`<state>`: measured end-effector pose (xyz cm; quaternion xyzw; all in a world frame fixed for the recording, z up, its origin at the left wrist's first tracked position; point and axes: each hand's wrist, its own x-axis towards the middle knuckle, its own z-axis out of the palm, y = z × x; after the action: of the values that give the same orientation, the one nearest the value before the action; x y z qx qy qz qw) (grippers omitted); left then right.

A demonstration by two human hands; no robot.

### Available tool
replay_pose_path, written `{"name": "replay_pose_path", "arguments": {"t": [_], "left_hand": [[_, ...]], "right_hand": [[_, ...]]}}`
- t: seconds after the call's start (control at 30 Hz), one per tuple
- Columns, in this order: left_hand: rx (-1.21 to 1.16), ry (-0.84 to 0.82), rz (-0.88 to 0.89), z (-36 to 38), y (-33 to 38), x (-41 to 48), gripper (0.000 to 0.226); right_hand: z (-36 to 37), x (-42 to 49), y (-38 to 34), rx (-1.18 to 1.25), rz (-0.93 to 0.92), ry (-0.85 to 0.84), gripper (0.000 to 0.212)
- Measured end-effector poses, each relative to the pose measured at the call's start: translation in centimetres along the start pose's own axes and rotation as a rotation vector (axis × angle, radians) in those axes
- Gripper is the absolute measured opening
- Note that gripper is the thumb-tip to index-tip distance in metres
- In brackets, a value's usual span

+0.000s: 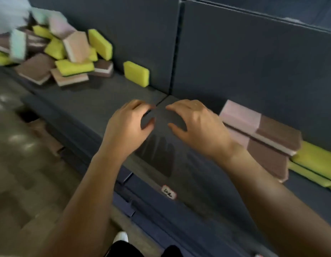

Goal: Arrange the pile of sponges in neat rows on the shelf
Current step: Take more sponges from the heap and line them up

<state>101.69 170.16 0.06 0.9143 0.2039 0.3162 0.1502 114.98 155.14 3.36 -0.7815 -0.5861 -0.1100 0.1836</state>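
Hovering between loads. Head view: left hand [127, 125] and right hand [196, 125] are side by side over a bare stretch of the dark shelf [98, 101], near the seam between its two boards. Both hands are released, with fingers loosely curled and nothing held. Whether the fingertips touch the shelf cannot be told.

Pile of sponges [55, 51]: far left on the same shelf, jumbled yellow, brown, pink and pale green, well apart from the hands. One yellow sponge [136, 74] stands alone on edge against the back panel [244, 52], between the pile and the hands.

Started rows: just beside the right hand, pink-and-brown sponges [259, 130] lie flat and stacked, with yellow ones [312, 162] beyond them at the frame edge. A small label [168, 191] sits on the shelf's front lip.

Judgement: this is a fetch step, with the hands empty between the rows and the stock. The next move likely calls for a reach left to the lone sponge or the pile, then setting it flush against the rows.
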Motion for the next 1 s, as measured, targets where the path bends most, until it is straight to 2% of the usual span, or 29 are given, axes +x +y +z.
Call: {"name": "replay_pose_path", "arguments": {"t": [0.13,0.27,0.47,0.63,0.83,1.0], "left_hand": [[0.055,0.031,-0.103,-2.4,-4.9,0.9,0.033],[0.068,0.021,-0.129,-3.6,-9.5,3.1,0.035],[0.069,-0.058,-0.038,-4.5,-15.9,7.0,0.035],[0.058,-0.107,0.035,-5.5,-20.3,9.6,0.036],[0.044,-0.086,0.079,-6.2,-24.2,11.5,0.034],[0.037,0.005,0.098,-6.9,-26.2,12.4,0.029]], "right_hand": [[2.6,4.6,-3.2,0.020,-0.064,-0.013,0.047],[5.0,9.0,-4.8,-0.030,-0.070,-0.058,0.051],[8.6,16.9,-5.2,-0.123,0.096,-0.151,0.053],[11.3,23.0,-5.0,-0.183,0.259,-0.143,0.049],[14.3,27.4,-4.3,-0.249,0.409,-0.141,0.054],[16.5,28.6,-4.1,-0.383,0.467,-0.136,0.050]]}}
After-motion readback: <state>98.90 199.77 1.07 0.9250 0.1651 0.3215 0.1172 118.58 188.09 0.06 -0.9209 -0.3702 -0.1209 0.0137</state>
